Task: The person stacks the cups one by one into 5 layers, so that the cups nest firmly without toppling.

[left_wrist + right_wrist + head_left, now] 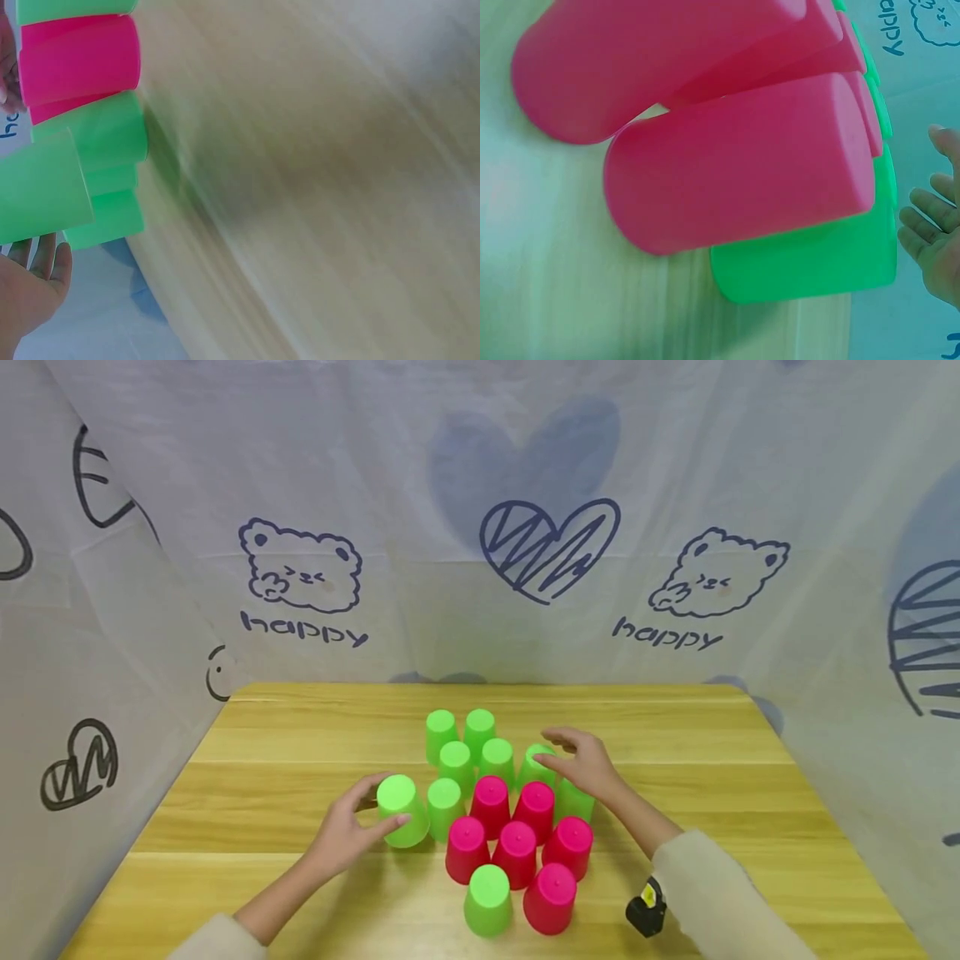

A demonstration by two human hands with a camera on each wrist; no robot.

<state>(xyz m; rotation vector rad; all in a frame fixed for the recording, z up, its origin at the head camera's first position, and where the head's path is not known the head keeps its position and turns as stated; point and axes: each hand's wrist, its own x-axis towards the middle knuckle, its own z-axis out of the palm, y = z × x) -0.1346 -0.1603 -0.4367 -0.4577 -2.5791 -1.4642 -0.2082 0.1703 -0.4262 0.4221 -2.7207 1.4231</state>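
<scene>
My left hand (350, 829) grips an upside-down green cup (397, 802) at the left of the group, thumb in front and fingers behind. In the left wrist view this green cup (41, 187) appears raised off the table. My right hand (588, 764) hovers at the far right of the group, near a green cup (537, 764). Its fingers (930, 214) are spread and loosely bent, with nothing held in the right wrist view. Several red cups (514, 852) stand upside down in the middle, with green cups behind them and one green cup (487, 902) in front.
A small black object with a yellow mark (647, 908) lies by the right sleeve. All the cups stand close together on the wooden table (247, 793). A printed white cloth (420, 593) hangs behind the table and along both sides.
</scene>
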